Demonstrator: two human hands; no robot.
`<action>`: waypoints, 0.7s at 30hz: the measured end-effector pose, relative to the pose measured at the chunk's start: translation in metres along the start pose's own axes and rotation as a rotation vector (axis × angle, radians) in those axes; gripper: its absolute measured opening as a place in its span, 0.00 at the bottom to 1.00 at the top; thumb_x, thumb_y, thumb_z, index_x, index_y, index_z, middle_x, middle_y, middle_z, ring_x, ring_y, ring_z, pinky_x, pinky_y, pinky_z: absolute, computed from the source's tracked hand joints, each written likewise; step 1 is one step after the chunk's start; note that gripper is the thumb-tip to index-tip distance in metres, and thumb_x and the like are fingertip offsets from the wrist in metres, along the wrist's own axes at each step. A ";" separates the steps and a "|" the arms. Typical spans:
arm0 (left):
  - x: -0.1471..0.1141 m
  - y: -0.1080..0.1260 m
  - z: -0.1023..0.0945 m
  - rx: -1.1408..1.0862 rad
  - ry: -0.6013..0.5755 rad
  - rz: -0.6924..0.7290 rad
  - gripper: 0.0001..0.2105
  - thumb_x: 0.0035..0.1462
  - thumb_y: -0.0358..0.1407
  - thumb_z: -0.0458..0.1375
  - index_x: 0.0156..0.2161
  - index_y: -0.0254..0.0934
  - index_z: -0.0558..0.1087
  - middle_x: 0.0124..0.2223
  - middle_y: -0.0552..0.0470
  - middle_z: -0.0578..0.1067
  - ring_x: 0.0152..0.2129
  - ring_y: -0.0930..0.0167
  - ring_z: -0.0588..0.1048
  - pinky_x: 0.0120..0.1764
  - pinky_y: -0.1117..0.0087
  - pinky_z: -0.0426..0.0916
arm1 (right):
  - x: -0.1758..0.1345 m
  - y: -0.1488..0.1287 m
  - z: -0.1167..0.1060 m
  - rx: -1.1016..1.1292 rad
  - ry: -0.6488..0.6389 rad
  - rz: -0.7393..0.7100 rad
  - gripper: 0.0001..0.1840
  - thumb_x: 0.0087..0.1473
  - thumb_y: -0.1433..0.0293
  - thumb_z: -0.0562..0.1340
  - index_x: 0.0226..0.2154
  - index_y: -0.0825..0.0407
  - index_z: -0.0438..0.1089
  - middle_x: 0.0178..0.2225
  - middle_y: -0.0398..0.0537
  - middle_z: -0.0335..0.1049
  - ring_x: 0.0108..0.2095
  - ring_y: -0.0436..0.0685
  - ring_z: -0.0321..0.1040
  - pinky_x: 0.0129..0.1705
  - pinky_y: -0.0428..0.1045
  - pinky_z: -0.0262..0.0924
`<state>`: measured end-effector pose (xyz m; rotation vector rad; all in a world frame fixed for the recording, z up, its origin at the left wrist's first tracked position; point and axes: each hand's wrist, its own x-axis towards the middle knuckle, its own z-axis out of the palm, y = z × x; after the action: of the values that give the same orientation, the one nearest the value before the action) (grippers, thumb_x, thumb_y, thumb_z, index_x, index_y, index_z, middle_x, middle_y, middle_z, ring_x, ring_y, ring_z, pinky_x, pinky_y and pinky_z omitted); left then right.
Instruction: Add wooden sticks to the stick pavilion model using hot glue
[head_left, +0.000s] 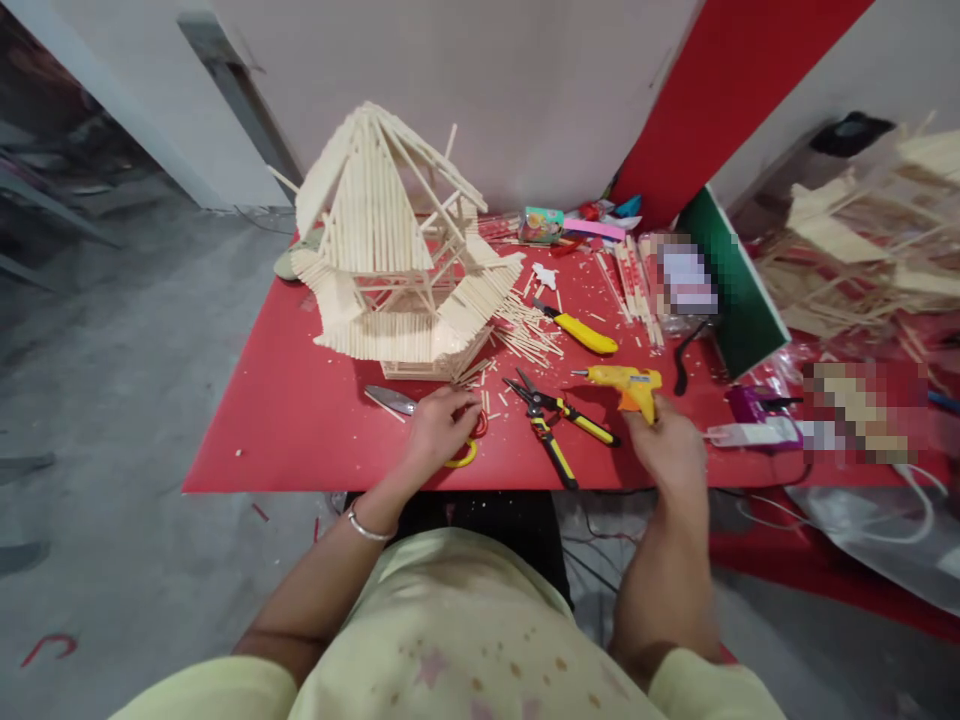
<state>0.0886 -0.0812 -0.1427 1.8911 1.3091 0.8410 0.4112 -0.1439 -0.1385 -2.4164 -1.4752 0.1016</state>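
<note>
My right hand is closed round the handle of a yellow hot glue gun, whose nozzle points left just over the red table. My left hand rests low over a pair of scissors with red and yellow handles, covering their middle. Its fingers are curled together, and whatever is under them is hidden. Beyond it stands a pavilion model built of thin wooden sticks, its roof partly covered. Between my hands lie black-and-yellow pliers with their handles spread. A yellow utility knife lies behind them.
Loose sticks and scraps litter the red table beside the model. Packs of sticks and a green panel are at the back right. Another stick model stands farther right. Cables hang by the front edge.
</note>
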 end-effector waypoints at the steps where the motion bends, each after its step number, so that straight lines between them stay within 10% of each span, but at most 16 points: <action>1: 0.003 0.001 0.007 0.064 0.006 -0.006 0.07 0.58 0.34 0.58 0.36 0.41 0.80 0.34 0.50 0.79 0.32 0.68 0.74 0.39 0.70 0.64 | 0.002 0.006 0.003 -0.058 -0.040 0.061 0.29 0.56 0.55 0.54 0.54 0.56 0.68 0.40 0.61 0.74 0.36 0.62 0.70 0.34 0.52 0.58; 8: 0.015 0.013 0.030 0.385 0.069 -0.037 0.08 0.60 0.35 0.56 0.38 0.42 0.79 0.41 0.50 0.80 0.37 0.67 0.77 0.39 0.69 0.67 | 0.003 0.023 0.010 -0.148 -0.107 0.133 0.29 0.60 0.58 0.51 0.57 0.57 0.65 0.46 0.64 0.71 0.47 0.67 0.68 0.43 0.56 0.61; 15: 0.003 -0.003 0.033 0.423 0.107 -0.007 0.11 0.63 0.37 0.54 0.44 0.42 0.78 0.49 0.48 0.78 0.43 0.66 0.76 0.45 0.68 0.68 | -0.014 0.001 0.001 0.076 0.213 -0.120 0.25 0.60 0.63 0.54 0.56 0.54 0.67 0.51 0.60 0.68 0.51 0.65 0.63 0.53 0.58 0.58; 21: 0.001 0.000 0.038 0.499 0.102 -0.008 0.11 0.63 0.39 0.54 0.41 0.42 0.79 0.46 0.48 0.78 0.40 0.67 0.76 0.44 0.68 0.67 | -0.019 -0.069 0.002 0.281 -0.080 -0.406 0.19 0.65 0.63 0.49 0.45 0.49 0.74 0.42 0.49 0.75 0.44 0.55 0.69 0.48 0.49 0.59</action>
<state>0.1200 -0.0867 -0.1642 2.2389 1.7079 0.6518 0.3426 -0.1310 -0.1224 -1.8767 -1.8191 0.2939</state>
